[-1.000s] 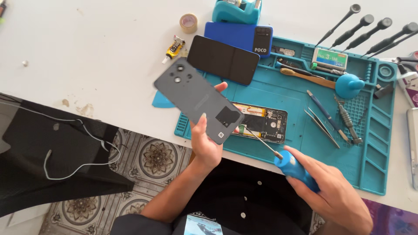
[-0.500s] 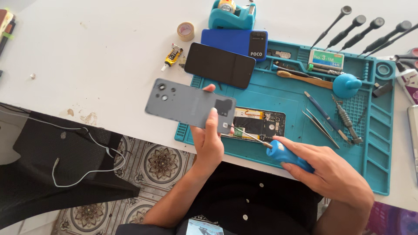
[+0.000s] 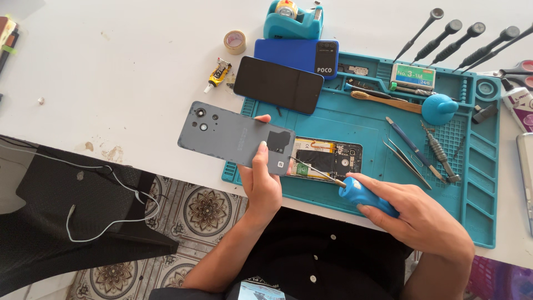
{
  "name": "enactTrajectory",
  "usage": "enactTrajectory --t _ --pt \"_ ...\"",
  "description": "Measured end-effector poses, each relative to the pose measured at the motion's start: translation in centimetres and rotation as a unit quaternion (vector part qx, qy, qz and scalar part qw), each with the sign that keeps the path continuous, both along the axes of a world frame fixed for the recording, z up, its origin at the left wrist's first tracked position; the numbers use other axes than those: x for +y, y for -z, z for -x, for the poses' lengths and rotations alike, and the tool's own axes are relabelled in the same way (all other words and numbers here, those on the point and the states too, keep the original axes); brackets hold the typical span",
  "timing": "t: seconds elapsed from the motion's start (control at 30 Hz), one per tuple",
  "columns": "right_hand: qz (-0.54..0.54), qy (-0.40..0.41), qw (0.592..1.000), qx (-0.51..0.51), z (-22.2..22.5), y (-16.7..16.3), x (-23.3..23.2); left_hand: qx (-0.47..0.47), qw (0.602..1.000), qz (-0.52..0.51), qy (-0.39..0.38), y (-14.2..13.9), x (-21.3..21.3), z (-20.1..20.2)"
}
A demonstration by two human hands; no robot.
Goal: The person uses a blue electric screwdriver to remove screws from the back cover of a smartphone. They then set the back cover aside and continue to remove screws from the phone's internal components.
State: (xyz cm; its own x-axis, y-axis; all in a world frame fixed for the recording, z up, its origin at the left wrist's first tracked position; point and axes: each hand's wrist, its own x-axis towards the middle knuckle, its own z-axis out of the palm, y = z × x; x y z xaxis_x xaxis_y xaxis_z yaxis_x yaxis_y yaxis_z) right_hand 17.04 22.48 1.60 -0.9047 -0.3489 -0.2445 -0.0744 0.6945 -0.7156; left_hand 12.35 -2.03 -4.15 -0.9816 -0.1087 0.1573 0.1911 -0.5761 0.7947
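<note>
My left hand (image 3: 261, 183) holds a grey phone back cover (image 3: 233, 136) by its right end, lifted flat over the left edge of the teal work mat (image 3: 477, 222). On the mat lies the opened phone (image 3: 327, 158) with its insides showing. My right hand (image 3: 416, 216) grips a blue-handled screwdriver (image 3: 363, 194), whose thin metal tip reaches left over the opened phone's lower edge.
A black phone (image 3: 277, 84) lies face up across a blue phone (image 3: 294, 54). Tweezers (image 3: 408, 161), a blue dust blower (image 3: 438, 108), a toothbrush (image 3: 386, 101), several screwdrivers (image 3: 444, 33), a tape dispenser (image 3: 291, 16), a tape roll (image 3: 235, 41) and a glue tube (image 3: 217, 73) surround the mat.
My left hand has turned the grey back cover from a tilt to nearly level and carried it left. My right hand has brought the screwdriver tip onto the opened phone.
</note>
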Motion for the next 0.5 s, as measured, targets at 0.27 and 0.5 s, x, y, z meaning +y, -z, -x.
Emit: enactTrajectory --t 0.27,0.5 --pt "-0.011 -0.018 1.000 0.002 0.02 -0.33 -0.31 -0.020 1.000 0.019 -0.001 -0.34 -0.09 -0.08" --pt "-0.006 -0.024 1.000 0.007 0.13 -0.73 -0.47 -0.014 0.999 -0.051 -0.009 0.41 -0.01 0.48"
